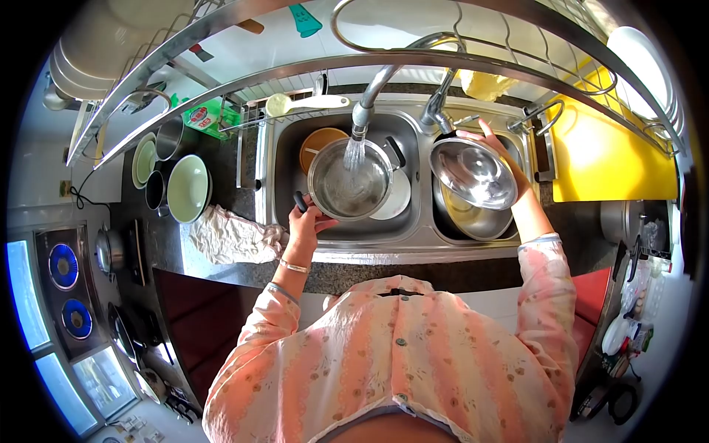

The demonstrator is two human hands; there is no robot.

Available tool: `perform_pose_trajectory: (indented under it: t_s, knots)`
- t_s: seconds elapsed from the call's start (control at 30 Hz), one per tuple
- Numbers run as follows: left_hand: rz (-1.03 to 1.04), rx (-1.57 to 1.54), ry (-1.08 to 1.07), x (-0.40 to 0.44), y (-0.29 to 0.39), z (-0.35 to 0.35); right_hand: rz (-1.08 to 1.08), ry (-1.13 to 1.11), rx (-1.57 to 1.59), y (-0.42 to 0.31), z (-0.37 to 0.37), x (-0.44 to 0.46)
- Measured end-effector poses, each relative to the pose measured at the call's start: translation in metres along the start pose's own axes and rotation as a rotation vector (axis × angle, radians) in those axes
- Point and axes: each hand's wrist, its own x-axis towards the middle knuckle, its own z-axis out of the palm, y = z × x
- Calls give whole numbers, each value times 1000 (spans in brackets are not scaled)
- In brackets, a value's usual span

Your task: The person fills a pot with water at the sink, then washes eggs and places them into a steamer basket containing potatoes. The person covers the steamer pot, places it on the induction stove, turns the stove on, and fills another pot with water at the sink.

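Note:
Water runs from the faucet [362, 118] into a round steel pot [353, 193] over the left sink basin [292, 144]. My left hand [309, 223] is closed around the pot's black side handle; a second black handle is on the far right side. My right hand [509, 159] grips a shiny metal bowl [473, 171] by its right side, tilted above the right basin. Beneath it, a larger metal basin [476, 221] sits in that sink. An orange-brown dish [319, 140] and a white plate [399, 198] lie partly hidden under the pot.
Left of the sink are a pale green bowl [188, 190], a crumpled cloth [236, 236] and a green package [213, 118]. A white ladle [306, 103] rests behind the left basin. A metal dish rack [295, 70] spans overhead. A yellow board [613, 148] stands at right.

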Motion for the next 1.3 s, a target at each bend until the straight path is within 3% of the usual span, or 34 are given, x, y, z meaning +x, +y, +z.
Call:
perform_pose_trajectory:
  t_s: [0.13,0.27,0.33,0.43,0.53,0.67,0.73,0.87,0.93,1.07,1.3]
  knots:
    - [-1,-3,8,1,-3,-3,39,19,187,8,-2,5]
    - [-12,-6,9,4,-8,-6,67,-1,19,8,0,4]
    - [-11,-3,12,6,-11,-8,130,63,198,11,-1,3]
    - [-23,4,-1,10,-16,-13,116,47,-41,-19,6,8]
    - [-21,0,-15,11,-18,-14,200,19,89,-4,6,6]
    - [-42,1,-10,8,-16,-12,164,-28,-37,-2,3,6]
    - [-49,2,-5,6,-14,-9,147,-6,132,0,5,5]
    - [-67,-5,-9,4,-11,-6,142,-47,-15,11,1,5]
    - [-69,-11,-11,4,-10,-6,179,23,312,19,1,3]
    - [-62,-12,-7,3,-10,-4,224,52,220,-16,4,11]
    - [-50,-27,-17,6,-14,-7,119,1,-4,-22,4,11]
